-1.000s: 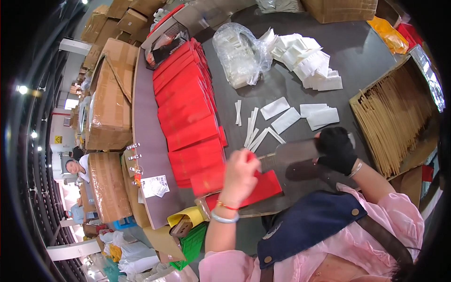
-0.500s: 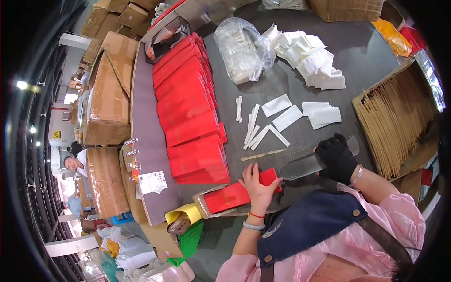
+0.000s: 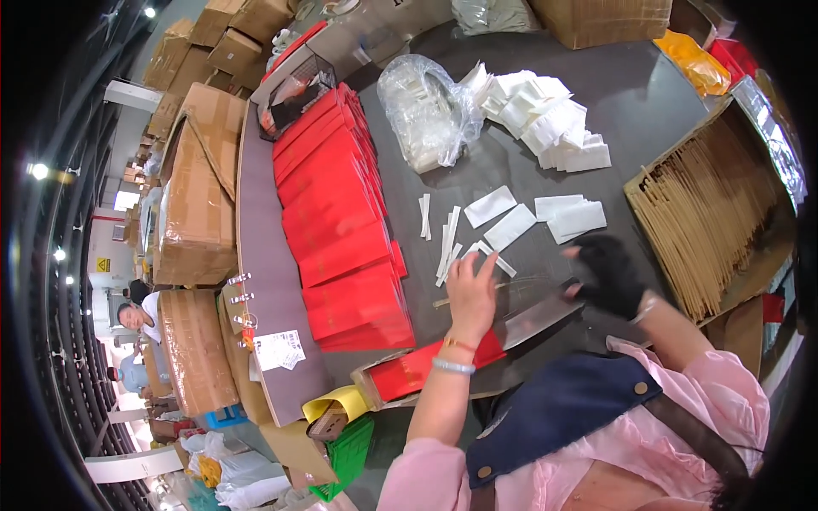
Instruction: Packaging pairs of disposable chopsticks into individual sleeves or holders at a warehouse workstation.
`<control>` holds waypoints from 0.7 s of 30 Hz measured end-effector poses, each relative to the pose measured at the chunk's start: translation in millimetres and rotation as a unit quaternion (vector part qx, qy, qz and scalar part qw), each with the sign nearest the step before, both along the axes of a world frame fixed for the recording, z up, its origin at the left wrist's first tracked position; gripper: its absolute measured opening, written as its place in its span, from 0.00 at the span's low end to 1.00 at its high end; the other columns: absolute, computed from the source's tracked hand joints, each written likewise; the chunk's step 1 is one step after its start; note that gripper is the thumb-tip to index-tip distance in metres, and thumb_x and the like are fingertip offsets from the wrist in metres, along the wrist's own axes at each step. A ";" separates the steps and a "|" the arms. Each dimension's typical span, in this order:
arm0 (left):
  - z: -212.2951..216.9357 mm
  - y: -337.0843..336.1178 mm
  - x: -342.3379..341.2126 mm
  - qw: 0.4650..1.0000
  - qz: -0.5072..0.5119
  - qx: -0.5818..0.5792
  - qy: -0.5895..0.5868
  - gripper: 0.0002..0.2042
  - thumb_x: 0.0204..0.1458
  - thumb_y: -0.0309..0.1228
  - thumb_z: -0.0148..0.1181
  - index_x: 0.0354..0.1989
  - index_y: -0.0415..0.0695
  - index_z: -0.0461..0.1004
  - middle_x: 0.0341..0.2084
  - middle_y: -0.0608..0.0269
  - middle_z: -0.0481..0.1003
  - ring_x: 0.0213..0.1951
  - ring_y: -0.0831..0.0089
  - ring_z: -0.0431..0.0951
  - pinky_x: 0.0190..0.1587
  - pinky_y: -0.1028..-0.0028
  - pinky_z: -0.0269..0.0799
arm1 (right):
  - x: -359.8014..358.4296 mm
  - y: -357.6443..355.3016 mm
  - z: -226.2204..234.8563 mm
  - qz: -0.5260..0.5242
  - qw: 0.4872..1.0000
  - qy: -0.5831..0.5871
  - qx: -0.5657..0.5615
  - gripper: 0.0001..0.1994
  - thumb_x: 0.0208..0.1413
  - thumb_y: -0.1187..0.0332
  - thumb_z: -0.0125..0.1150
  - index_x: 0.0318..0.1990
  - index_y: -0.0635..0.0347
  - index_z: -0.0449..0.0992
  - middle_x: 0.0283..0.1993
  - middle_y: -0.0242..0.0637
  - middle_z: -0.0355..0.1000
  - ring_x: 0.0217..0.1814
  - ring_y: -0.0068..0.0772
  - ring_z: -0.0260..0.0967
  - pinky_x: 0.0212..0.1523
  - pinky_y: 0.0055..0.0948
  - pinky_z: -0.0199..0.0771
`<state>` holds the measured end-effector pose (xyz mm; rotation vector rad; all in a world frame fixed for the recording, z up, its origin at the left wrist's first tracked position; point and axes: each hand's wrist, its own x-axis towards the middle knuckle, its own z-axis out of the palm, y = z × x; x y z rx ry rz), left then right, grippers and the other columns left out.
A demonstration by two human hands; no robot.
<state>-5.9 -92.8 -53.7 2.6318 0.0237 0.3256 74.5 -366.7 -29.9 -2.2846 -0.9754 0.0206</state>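
My bare left hand (image 3: 472, 294) reaches over the table with its fingers apart. Its fingertips are at the lower ends of several narrow white paper strips (image 3: 447, 243); I cannot tell whether they touch one. My right hand (image 3: 607, 277), in a black fingerless glove, is slightly blurred, with thumb and fingers apart and nothing visible between them. Below it lies a clear plastic sleeve (image 3: 545, 322), its left end against a red packet (image 3: 409, 372). That packet lies in a shallow box at the table's near edge, partly behind my left forearm. A thin brown stick (image 3: 441, 302) lies beside my left hand.
Overlapping red packets (image 3: 341, 230) line the left side. Flat white paper pieces (image 3: 511, 226) lie mid-table, with a white paper pile (image 3: 545, 119) and a clear plastic bag (image 3: 426, 111) beyond. A carton of brown sticks (image 3: 703, 221) stands at right.
My left hand has left the red packet and moved up to the white strips. My right hand has let go of the plastic sleeve, which now lies lower, by the red packet.
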 end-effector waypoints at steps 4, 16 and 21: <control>-16.7 0.1 31.0 0.996 -0.023 0.086 -0.001 0.08 0.43 0.29 0.66 0.34 0.55 0.81 0.37 0.64 0.71 0.42 0.60 0.69 0.44 0.62 0.66 | 31.3 -118.6 -9.1 -0.263 0.962 -0.010 0.074 0.23 0.44 0.72 0.69 0.51 0.59 0.73 0.51 0.42 0.71 0.57 0.43 0.68 0.57 0.34 0.67; -24.1 -6.3 43.5 0.985 -0.077 -0.036 0.151 0.05 0.48 0.28 0.64 0.29 0.43 0.74 0.27 0.56 0.76 0.33 0.55 0.77 0.37 0.58 0.70 | 52.4 -295.0 -62.1 -0.420 0.880 0.053 -0.214 0.16 0.55 0.68 0.58 0.50 0.66 0.73 0.49 0.46 0.74 0.53 0.46 0.72 0.53 0.34 0.71; -13.1 -12.4 50.0 0.978 -0.087 0.001 0.189 0.06 0.49 0.29 0.63 0.30 0.41 0.73 0.29 0.54 0.76 0.35 0.53 0.76 0.37 0.58 0.71 | 46.6 -285.0 -54.0 -0.459 0.849 0.139 -0.223 0.20 0.57 0.66 0.56 0.56 0.65 0.71 0.56 0.47 0.71 0.58 0.46 0.69 0.58 0.33 0.68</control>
